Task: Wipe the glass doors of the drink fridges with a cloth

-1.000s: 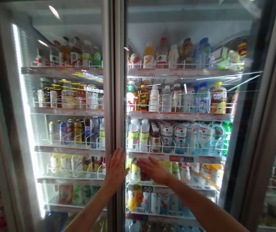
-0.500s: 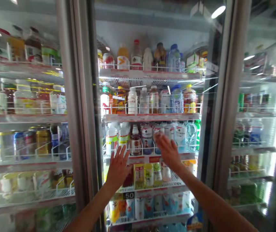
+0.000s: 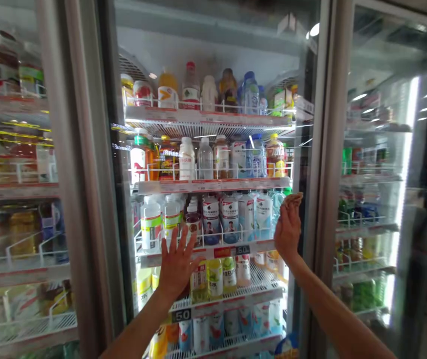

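My left hand lies flat with fingers spread against the glass door of an upright drinks fridge, in front of the drink bottles on the third shelf. Toward the right side of the same pane, my right hand is closed around a crumpled brownish cloth. The cloth bunches out above the fingers, close to the door frame. Most of it is hidden inside the hand.
Behind the glass, shelves hold rows of bottles and cans, with price strips along their fronts. A wide metal frame divides this door from the left one. Another glass door stands at the right.
My right hand has swept to the right across the glass, from mid-pane to near the right frame. My left hand stays about in place; the view has turned rightward.
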The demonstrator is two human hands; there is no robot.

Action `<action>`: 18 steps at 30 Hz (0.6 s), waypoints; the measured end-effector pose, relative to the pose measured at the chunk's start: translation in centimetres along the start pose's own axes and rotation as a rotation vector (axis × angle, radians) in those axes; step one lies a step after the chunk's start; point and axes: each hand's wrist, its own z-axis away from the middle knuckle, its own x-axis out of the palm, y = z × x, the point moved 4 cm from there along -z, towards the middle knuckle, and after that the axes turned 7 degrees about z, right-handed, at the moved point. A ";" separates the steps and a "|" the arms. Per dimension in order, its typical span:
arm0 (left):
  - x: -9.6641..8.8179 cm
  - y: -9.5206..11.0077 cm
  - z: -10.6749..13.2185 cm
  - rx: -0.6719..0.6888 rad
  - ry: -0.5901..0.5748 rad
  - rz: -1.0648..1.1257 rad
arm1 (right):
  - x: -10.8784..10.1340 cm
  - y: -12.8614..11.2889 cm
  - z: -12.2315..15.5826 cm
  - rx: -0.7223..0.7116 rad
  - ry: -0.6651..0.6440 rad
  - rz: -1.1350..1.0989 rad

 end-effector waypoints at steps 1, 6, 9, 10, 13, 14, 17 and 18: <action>0.0 0.0 0.0 0.001 -0.002 0.003 | -0.1 -0.6 0.3 -0.005 0.006 -0.012; -0.2 0.1 0.0 -0.005 -0.013 0.008 | -0.6 -2.9 6.5 -0.428 -0.252 -0.081; -0.1 0.0 0.0 -0.008 -0.009 0.009 | -0.4 0.9 4.2 -0.108 -0.128 -0.015; -0.1 0.0 -0.1 -0.009 -0.007 0.013 | -0.3 1.9 2.7 0.054 -0.045 0.008; 0.1 0.1 0.0 -0.018 -0.005 0.033 | 0.2 -0.4 -0.7 0.185 0.076 0.014; 0.0 0.1 0.0 -0.018 -0.002 0.041 | 0.5 -2.6 -1.0 0.099 0.044 0.002; -0.4 -0.1 -0.1 -0.006 0.010 0.058 | 0.7 -8.8 0.2 -0.374 -0.151 -0.077; -0.7 -0.4 -0.2 0.007 0.011 0.060 | 0.6 -9.3 0.4 -0.481 -0.189 -0.092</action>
